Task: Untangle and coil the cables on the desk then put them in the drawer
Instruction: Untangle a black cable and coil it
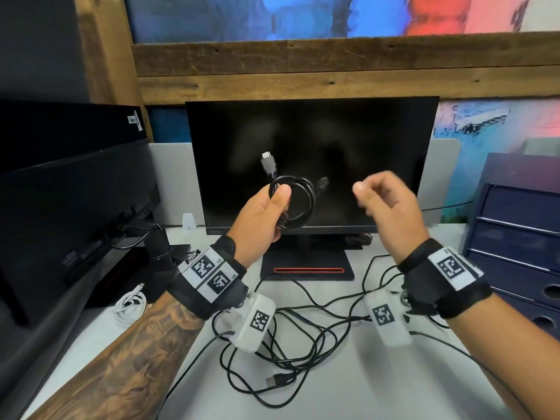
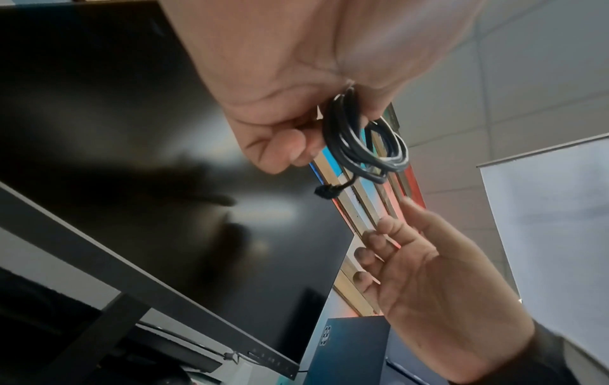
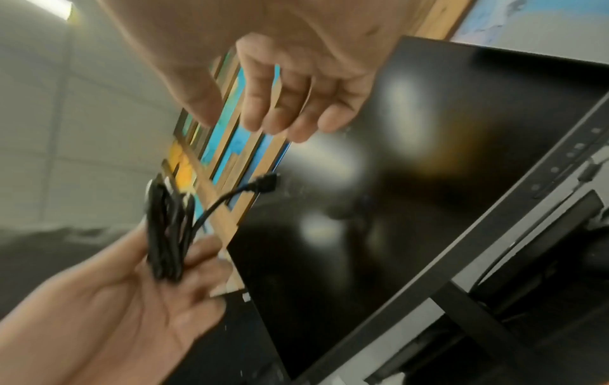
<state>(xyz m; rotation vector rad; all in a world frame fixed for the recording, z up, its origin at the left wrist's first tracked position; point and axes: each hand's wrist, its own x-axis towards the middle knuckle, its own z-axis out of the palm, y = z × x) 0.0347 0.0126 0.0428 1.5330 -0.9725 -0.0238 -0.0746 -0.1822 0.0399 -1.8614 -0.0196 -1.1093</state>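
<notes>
My left hand (image 1: 269, 207) is raised in front of the monitor and grips a small coil of black cable (image 1: 310, 201) between thumb and fingers. One plug (image 1: 268, 163) sticks up from the coil. In the left wrist view the coil (image 2: 362, 146) hangs from the left hand (image 2: 290, 109). My right hand (image 1: 385, 204) hovers a short way right of the coil, fingers loosely curled and holding nothing. The right wrist view confirms this right hand (image 3: 280, 91) is empty, with the coil (image 3: 165, 234) in the left hand (image 3: 131, 312). A tangle of black cables (image 1: 303, 344) lies on the desk below.
A dark monitor (image 1: 312, 140) stands straight ahead on its stand (image 1: 306, 268). A second monitor (image 1: 75, 207) is at the left, with a coiled white cable (image 1: 130, 304) in front of it. A navy drawer unit (image 1: 521, 237) stands at the right.
</notes>
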